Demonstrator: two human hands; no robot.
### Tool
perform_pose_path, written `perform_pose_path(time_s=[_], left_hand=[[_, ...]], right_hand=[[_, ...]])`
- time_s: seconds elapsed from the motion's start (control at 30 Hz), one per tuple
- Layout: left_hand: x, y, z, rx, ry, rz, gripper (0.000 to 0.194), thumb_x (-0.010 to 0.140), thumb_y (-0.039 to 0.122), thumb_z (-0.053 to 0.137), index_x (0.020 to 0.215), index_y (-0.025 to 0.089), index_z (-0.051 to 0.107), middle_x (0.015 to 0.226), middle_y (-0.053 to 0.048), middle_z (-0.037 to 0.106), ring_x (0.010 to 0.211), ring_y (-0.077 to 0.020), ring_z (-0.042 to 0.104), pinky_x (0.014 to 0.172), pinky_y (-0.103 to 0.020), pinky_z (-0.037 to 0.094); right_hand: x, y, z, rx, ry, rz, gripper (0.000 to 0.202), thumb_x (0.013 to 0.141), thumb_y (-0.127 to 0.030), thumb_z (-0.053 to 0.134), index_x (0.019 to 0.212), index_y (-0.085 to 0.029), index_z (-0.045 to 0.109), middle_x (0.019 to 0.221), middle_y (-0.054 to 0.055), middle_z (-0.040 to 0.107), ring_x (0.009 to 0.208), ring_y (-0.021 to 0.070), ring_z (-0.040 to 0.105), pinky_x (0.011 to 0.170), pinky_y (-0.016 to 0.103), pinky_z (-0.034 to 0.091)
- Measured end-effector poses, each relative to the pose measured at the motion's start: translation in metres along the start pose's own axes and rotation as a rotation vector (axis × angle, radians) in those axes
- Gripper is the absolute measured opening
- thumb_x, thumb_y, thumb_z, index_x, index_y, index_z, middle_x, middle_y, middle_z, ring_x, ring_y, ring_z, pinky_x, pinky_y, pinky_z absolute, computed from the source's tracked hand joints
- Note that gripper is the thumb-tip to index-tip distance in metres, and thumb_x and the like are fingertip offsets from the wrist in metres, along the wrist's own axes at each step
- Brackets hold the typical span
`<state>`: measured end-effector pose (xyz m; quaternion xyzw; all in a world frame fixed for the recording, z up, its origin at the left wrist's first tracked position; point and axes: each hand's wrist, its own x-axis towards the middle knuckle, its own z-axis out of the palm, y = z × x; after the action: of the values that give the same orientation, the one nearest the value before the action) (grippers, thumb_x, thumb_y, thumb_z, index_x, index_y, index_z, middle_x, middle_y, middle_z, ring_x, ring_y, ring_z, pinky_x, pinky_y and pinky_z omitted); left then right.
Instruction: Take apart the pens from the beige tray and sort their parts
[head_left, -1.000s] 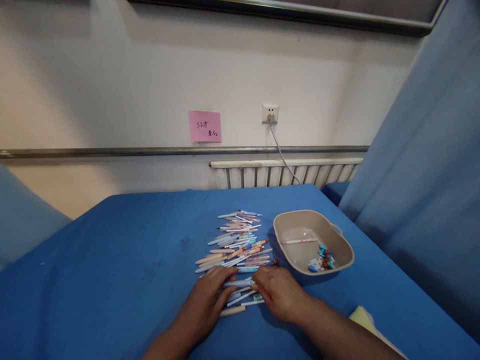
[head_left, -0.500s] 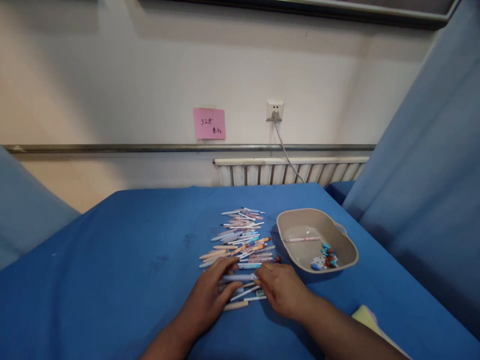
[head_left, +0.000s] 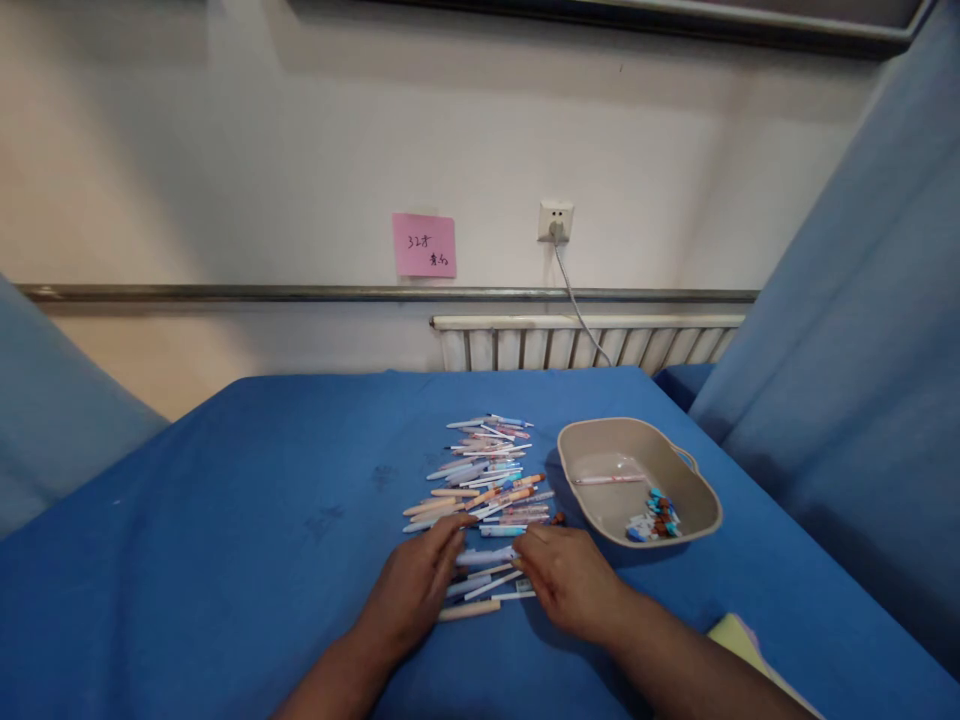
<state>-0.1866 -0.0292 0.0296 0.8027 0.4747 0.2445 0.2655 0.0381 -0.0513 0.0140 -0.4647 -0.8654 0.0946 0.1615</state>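
Between my two hands lies a pale lavender pen barrel (head_left: 486,556), level above the cloth. My right hand (head_left: 564,578) pinches its right end with thumb and fingers. At its left end my left hand (head_left: 415,578) has its fingers curled together, and what they hold, if anything, is hidden. Just below the hands are white refills (head_left: 489,585) and an orange-beige pen barrel (head_left: 469,610). Beyond them a pile of pen parts (head_left: 480,470) in blue, pink, orange and white spreads away in rough rows.
A beige basin (head_left: 611,435) stands right of the pile. Inside are a pinkish pen (head_left: 609,479) and a heap of small blue, white and brown pieces (head_left: 654,518). Yellow cloth or paper (head_left: 739,640) lies by my right forearm. The blue-covered table (head_left: 225,560) meets a radiator (head_left: 525,345) behind.
My left hand has drawn back slightly to the left, uncovering the pen barrel's left end. My right hand keeps its hold in nearly the same place.
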Motion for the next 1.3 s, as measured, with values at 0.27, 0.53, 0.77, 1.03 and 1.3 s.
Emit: perform_pose_path(time_s=[0.27, 0.53, 0.77, 1.03, 1.3], left_hand=[[0.006, -0.007, -0.008, 0.143, 0.178, -0.111, 0.034, 0.090, 0.039, 0.037, 0.111, 0.023, 0.059, 0.086, -0.002, 0.070, 0.074, -0.0178, 0.065, 0.069, -0.026, 0.050], [0.006, -0.013, -0.032, 0.212, 0.274, -0.118, 0.035, 0.089, 0.042, 0.038, 0.106, 0.022, 0.062, 0.085, -0.001, 0.071, 0.071, -0.0168, 0.066, 0.066, -0.023, 0.050], [0.001, 0.002, -0.012, 0.196, 0.200, -0.050, 0.034, 0.091, 0.037, 0.037, 0.110, 0.023, 0.061, 0.101, -0.002, 0.070, 0.087, -0.0183, 0.066, 0.075, -0.026, 0.051], [0.023, -0.023, -0.053, 0.206, 0.291, -0.153, 0.037, 0.089, 0.040, 0.036, 0.102, 0.021, 0.063, 0.094, -0.002, 0.071, 0.083, -0.0189, 0.065, 0.073, -0.024, 0.048], [0.146, -0.066, -0.049, 0.192, 0.210, -0.155, 0.034, 0.086, 0.036, 0.040, 0.093, 0.016, 0.066, 0.081, -0.004, 0.070, 0.076, -0.0190, 0.063, 0.069, -0.025, 0.046]], right_hand=[[0.000, 0.004, 0.000, 0.006, -0.010, 0.035, 0.017, 0.093, -0.023, 0.039, 0.088, -0.019, 0.055, 0.087, 0.004, 0.063, 0.083, 0.0165, 0.059, 0.071, 0.025, 0.038], [0.000, 0.002, -0.001, 0.073, 0.084, 0.189, 0.023, 0.095, -0.028, 0.034, 0.097, -0.019, 0.055, 0.091, 0.006, 0.065, 0.084, 0.0190, 0.061, 0.072, 0.027, 0.039], [0.006, -0.012, 0.009, 0.303, 0.178, 0.172, 0.023, 0.092, -0.034, 0.045, 0.107, -0.021, 0.057, 0.102, 0.006, 0.066, 0.093, 0.0189, 0.061, 0.079, 0.026, 0.041], [0.013, 0.016, -0.050, 0.028, 0.106, 0.183, 0.025, 0.094, -0.032, 0.038, 0.085, -0.020, 0.058, 0.082, 0.004, 0.065, 0.077, 0.0159, 0.059, 0.066, 0.024, 0.035], [0.141, 0.091, -0.066, -0.194, -0.100, 0.411, 0.027, 0.094, -0.033, 0.041, 0.105, -0.017, 0.060, 0.104, 0.012, 0.066, 0.098, 0.0225, 0.060, 0.077, 0.029, 0.040]])
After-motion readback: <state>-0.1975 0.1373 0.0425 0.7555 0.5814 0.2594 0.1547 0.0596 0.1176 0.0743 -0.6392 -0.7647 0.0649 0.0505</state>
